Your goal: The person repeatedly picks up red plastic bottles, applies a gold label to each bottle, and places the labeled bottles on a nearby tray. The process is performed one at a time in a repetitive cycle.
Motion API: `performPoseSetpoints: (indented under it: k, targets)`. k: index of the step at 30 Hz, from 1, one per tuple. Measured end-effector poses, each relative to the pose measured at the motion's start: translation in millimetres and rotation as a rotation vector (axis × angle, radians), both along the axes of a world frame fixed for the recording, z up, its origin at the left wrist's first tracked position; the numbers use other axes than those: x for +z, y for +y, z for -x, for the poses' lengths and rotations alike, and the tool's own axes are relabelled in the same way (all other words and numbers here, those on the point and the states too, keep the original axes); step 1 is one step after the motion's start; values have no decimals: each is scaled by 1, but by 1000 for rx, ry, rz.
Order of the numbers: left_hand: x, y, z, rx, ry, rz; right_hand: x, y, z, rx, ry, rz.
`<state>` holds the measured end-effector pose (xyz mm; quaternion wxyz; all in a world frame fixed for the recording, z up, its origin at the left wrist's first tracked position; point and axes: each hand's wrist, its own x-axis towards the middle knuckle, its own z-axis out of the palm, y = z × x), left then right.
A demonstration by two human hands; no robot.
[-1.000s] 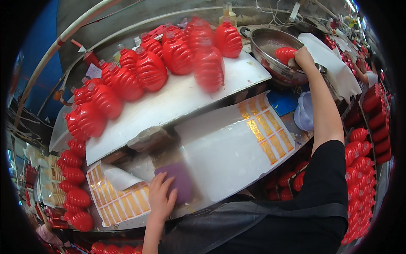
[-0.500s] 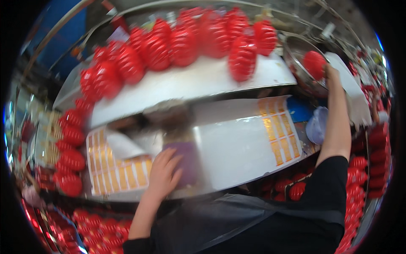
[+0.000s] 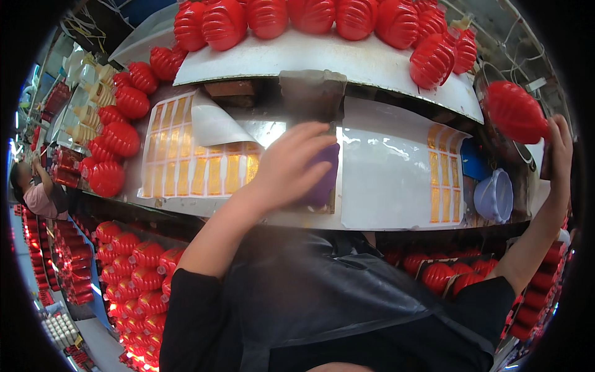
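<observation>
My right hand is at the far right, closed round the narrow end of a red ribbed plastic bottle. The bottle is tilted, its rounded body pointing up and left, above a metal basin. My left hand is stretched out with fingers apart over a purple pad at the middle of the worktable; whether it presses on the pad I cannot tell. To its left lies a sheet of gold stickers with its backing curled back. Right of the pad is a second sticker sheet, mostly bare white, gold strips at its right end.
Red bottles line the raised white shelf behind the table, and more stand at the left. A lilac bucket is at the right edge. Crates of red bottles sit below. Another person is at far left.
My right hand has raised the red bottle up and out of the basin. My left hand has shifted right over the purple pad. The whole view has swung.
</observation>
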<state>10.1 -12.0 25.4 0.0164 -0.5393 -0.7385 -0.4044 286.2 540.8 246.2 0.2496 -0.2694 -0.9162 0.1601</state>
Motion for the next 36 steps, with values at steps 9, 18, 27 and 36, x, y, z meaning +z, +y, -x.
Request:
performPoseSetpoints:
  k: [9, 18, 27, 36]
  targets:
    - [17, 19, -42, -20, 214, -196, -90, -286, 181, 673, -344, 511]
    - [-31, 5, 9, 254, -675, -217, -176, -326, 226, 474, -151, 504]
    - [-27, 8, 14, 282, -766, -194, -245, -356, 181, 499, -1, 1033]
    - [-42, 8, -4, 378, -730, -360, -253, -359, 145, 297, 65, 866]
